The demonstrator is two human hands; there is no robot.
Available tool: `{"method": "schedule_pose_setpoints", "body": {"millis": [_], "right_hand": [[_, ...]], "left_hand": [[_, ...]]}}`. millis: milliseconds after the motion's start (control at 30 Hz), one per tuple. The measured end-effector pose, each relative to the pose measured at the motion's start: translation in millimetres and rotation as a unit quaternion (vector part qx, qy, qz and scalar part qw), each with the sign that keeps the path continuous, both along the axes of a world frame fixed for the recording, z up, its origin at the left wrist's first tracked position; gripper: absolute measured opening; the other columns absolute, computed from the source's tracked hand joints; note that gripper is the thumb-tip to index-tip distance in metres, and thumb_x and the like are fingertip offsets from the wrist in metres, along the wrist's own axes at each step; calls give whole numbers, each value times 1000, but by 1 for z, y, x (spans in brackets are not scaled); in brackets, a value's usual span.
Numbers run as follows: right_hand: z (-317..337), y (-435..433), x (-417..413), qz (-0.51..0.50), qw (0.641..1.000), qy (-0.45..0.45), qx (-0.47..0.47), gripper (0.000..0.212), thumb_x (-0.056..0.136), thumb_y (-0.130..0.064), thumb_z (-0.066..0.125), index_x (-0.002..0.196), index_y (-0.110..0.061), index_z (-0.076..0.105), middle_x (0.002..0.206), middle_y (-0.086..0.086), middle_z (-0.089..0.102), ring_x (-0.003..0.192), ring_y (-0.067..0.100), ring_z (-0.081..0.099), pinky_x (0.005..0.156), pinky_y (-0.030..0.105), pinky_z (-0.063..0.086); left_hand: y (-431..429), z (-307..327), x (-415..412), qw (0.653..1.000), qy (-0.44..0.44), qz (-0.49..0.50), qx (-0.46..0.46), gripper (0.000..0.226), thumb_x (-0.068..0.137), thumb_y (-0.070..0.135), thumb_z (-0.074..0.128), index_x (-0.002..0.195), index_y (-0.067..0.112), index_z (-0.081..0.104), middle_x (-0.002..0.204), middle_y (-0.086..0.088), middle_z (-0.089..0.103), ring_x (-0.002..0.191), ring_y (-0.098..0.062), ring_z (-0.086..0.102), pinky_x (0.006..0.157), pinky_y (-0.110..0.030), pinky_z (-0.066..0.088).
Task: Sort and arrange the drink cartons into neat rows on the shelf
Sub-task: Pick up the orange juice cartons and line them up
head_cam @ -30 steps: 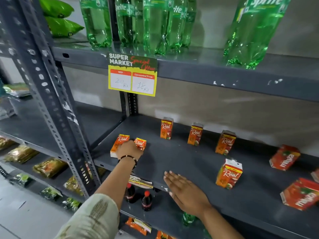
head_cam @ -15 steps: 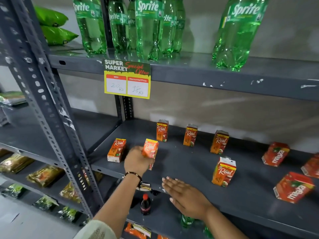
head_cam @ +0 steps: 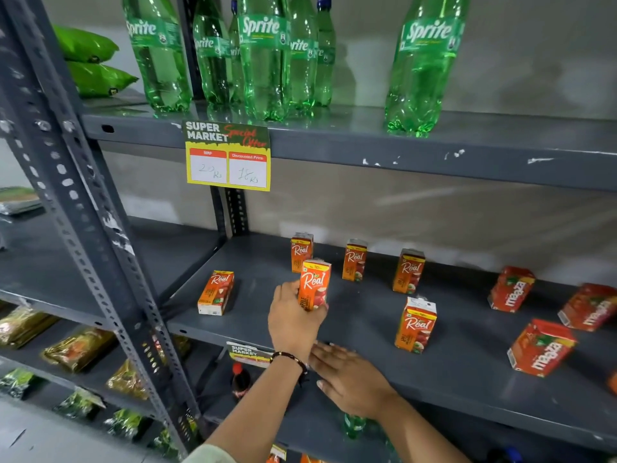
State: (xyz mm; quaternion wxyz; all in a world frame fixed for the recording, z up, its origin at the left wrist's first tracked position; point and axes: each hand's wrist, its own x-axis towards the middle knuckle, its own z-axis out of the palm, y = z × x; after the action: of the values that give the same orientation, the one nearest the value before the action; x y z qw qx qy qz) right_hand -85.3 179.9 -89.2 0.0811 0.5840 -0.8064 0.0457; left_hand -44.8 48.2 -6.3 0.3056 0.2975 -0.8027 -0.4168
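- Head view: the grey metal shelf (head_cam: 334, 295) runs from a slotted upright post (head_cam: 100, 262) on the left out past the right border; its front lip passes under both wrists.
- The left hand (head_cam: 293, 319) is wrapped around an orange Real carton (head_cam: 314, 284), holding it upright above the shelf, forward of the back row.
- The right hand (head_cam: 350, 375) lies flat, fingers together, palm down on the front lip of the shelf, touching no carton.
- Bare shelf lies between the held carton and a carton lying flat (head_cam: 216, 292) near the left edge.
- Three back-row cartons (head_cam: 354, 260) stand upright and spaced apart near the wall; one front carton (head_cam: 415, 324) stands alone toward the lip.
- Red Maaza cartons (head_cam: 541, 347) lie tipped and scattered at the right end, well apart from the hands.
- On the shelf above, Sprite bottles (head_cam: 263, 58) stand behind a yellow price tag (head_cam: 228, 157) clipped to its edge.
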Motion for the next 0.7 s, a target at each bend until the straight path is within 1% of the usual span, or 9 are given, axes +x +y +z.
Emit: {"method": "schedule_pose_setpoints", "body": {"millis": [100,233,300,367,433,467,533,600,700], "right_hand": [[-3,3,5,8,999,-3,-46,42,87,-39,40,116,-21,64,119,-3,65,112,13,56,101,31,37],[4,8,12,-17,992,-44,-115,39,82,-36,44,117,-25,58,103,-10,70,95,7,59,84,21,51],[5,9,12,-14,983,-112,-146,43,86,-27,46,128,-23,51,117,-8,66,107,8,55,94,21,44],[11,8,17,-20,969,-203,-138,46,93,-19,47,138,-20,42,134,-5,53,123,8,43,104,11,27],[10,9,17,-74,947,-274,-152,43,96,-17,47,138,-12,43,135,0,52,123,12,44,93,-4,21],[9,9,17,-81,948,-260,-164,41,96,-22,44,135,-10,47,131,2,56,120,15,49,90,-4,25],[6,9,15,-71,972,-195,-112,49,94,-41,31,127,-16,57,121,1,64,113,20,54,97,14,36],[-4,9,9,-41,990,-109,-76,45,93,-41,31,118,-20,62,112,-1,68,107,19,58,96,28,45],[0,6,8,-11,997,-70,-32,42,90,-43,38,124,-22,51,121,-4,63,113,13,54,96,28,45]], "left_hand": [[24,-4,-13,998,-1,-18,62,45,62,25,79,96,16,51,101,0,56,87,-19,60,73,-31,47],[51,-15,-33,994,-41,-48,91,45,66,27,79,94,14,47,103,-5,58,88,-24,62,71,-33,48],[56,-21,-36,994,-64,-46,81,45,68,27,77,96,14,44,106,-6,58,90,-26,63,74,-36,51],[59,-26,-36,995,-73,-44,61,46,71,28,76,98,15,41,108,-7,56,94,-28,63,77,-39,54],[60,-27,-35,995,-76,-42,50,46,71,29,76,98,16,40,109,-7,56,96,-29,63,80,-42,55],[60,-27,-34,995,-77,-43,52,47,71,28,76,97,16,39,109,-7,56,97,-30,63,81,-43,55],[58,-27,-32,993,-78,-59,63,49,70,29,77,98,17,39,109,-7,56,98,-30,63,83,-44,55],[51,-25,-28,990,-82,-87,76,62,65,33,80,109,16,39,117,-6,55,106,-28,60,89,-42,53],[23,-23,-15,987,-72,-119,84,99,58,39,83,137,16,26,135,-4,47,122,-23,50,98,-39,45]]}}
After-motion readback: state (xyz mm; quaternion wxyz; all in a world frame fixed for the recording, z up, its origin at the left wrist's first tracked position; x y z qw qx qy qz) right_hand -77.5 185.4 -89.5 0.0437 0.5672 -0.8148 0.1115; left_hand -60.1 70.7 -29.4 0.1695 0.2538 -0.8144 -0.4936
